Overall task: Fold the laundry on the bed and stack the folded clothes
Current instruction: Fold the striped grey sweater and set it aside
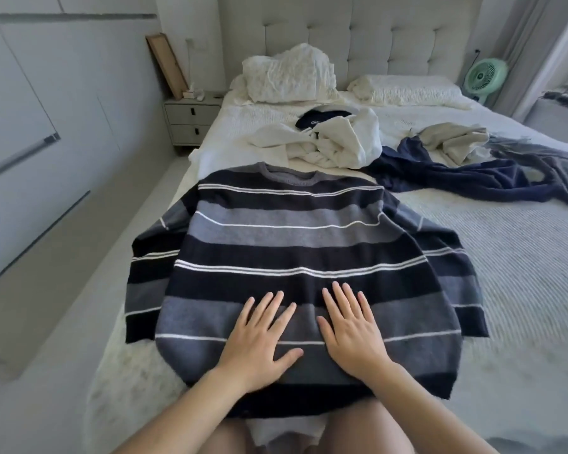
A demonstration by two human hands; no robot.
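Head view: left hand [259,335], right hand [351,326] spread flat, side by side, pressing striped sweater [295,244] lower front; white hoodie [328,142] beyond sweater collar.

free: bare bed [512,290] right of sweater [292,244], thin strip on its left before the edge | blocked ahead: white heap [328,142] just past collar, navy garment [456,178] and beige garment [456,142] far right | beyond: pillows [289,73] at headboard | near edge: both hands flat on hem
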